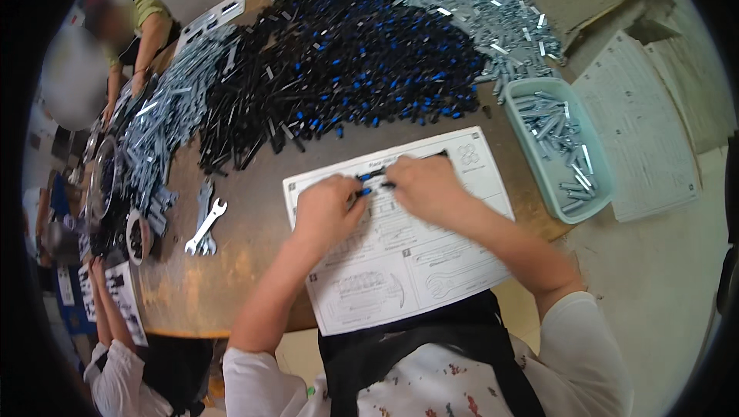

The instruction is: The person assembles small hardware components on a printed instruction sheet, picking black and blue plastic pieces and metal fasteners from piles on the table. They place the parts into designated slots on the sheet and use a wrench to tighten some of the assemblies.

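Over the upper part of a printed instruction sheet [369,255] with line drawings, both my hands are closed and close together. In the fingertips of my left hand [323,205] are small black-and-blue pieces [371,175], partly covered by the fingers. My right hand [427,186] pinches a small black piece, mostly hidden by its fingers; a dark end shows past the knuckles. Blue tips face the gap between the hands. The exact kind of these pieces is too small to make out.
A large heap of black and blue parts [346,55] lies beyond the sheet, with silver metal parts [493,17] behind it. Open-ended wrenches [204,228] lie to the left. At right stands a pale green bin [517,121] of silver pieces. Other people work at the left and far sides.
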`<move>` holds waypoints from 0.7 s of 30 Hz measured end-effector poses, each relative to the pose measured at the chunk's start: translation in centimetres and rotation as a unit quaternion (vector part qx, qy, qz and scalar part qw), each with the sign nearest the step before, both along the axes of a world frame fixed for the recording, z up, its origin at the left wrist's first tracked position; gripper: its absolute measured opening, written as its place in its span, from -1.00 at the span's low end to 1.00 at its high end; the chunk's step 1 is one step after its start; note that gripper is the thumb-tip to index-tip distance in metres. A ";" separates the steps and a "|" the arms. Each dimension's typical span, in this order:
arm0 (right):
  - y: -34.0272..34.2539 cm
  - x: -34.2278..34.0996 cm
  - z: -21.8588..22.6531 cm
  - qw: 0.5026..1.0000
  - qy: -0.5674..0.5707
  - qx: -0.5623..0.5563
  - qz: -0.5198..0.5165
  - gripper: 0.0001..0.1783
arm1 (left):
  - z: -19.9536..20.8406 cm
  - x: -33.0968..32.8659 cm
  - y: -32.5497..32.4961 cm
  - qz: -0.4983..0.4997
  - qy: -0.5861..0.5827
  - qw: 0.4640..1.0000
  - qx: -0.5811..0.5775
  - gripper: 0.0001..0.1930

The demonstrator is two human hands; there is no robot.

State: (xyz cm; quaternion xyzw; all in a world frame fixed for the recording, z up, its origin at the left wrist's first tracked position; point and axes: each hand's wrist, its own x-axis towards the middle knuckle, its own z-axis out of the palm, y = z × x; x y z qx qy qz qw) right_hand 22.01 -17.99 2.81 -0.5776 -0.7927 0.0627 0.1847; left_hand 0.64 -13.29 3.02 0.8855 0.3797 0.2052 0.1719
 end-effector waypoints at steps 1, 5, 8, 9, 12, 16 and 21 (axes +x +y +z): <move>0.3 -0.6 -0.6 1.000 -0.020 -0.011 0.006 -0.88 | -0.3 0.1 -0.3 0.003 0.028 0.999 0.018 -0.76; 1.0 2.6 0.0 0.996 0.044 0.043 -0.061 -0.73 | 0.7 -0.2 -0.8 0.042 -0.014 0.995 -0.087 -0.78; 4.5 9.3 2.3 0.967 -0.017 -0.007 -0.253 -0.51 | 0.8 -0.8 0.4 0.079 -0.055 0.990 -0.101 -0.79; 5.1 12.4 2.1 0.956 -0.056 -0.044 -0.283 -0.41 | 0.9 -0.2 1.5 0.066 -0.064 0.993 -0.079 -0.79; 7.6 15.9 0.6 0.932 -0.094 -0.147 -0.318 -0.23 | 0.9 1.8 4.5 0.054 -0.075 0.995 -0.039 -0.77; 10.1 17.4 -2.4 0.930 -0.029 -0.181 -0.318 -0.20 | 1.1 3.5 6.7 0.054 -0.030 0.997 -0.050 -0.72; 11.7 11.2 -2.4 0.940 0.038 -0.228 -0.252 -0.33 | 0.2 3.3 7.5 0.049 0.000 0.996 -0.074 -0.67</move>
